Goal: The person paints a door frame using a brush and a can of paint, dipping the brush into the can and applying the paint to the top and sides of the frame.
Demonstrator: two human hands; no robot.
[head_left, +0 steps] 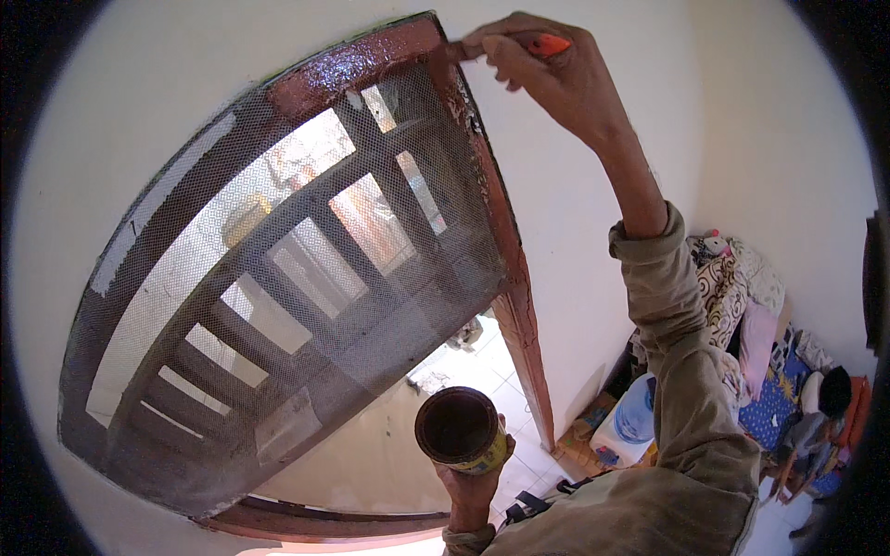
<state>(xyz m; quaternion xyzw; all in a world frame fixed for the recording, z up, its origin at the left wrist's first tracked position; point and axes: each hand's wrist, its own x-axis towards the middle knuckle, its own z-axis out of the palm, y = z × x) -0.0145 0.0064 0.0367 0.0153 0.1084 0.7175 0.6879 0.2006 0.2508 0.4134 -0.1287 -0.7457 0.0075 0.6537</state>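
My right hand [547, 79] grips a paintbrush with an orange handle [547, 44] at the top right corner of a wooden transom frame [362, 51], where wet reddish-brown paint shines along the top rail. The bristles are hard to make out behind my fingers. Wire mesh [306, 306] covers the transom's dark slats and openings, and patches of grey show on its left rail. Lower down, my left hand [468, 486] holds an open paint can [459, 429] with a yellow label and a dark inside, below the transom.
A brown doorframe [527, 361] runs down beside the white wall [584, 287], with white floor tiles [519, 417] below. At the lower right lie piled bedding and cushions [769, 389], a clear blue plastic container [635, 408] and cardboard [589, 417]. A dark object [871, 278] is at the far right edge.
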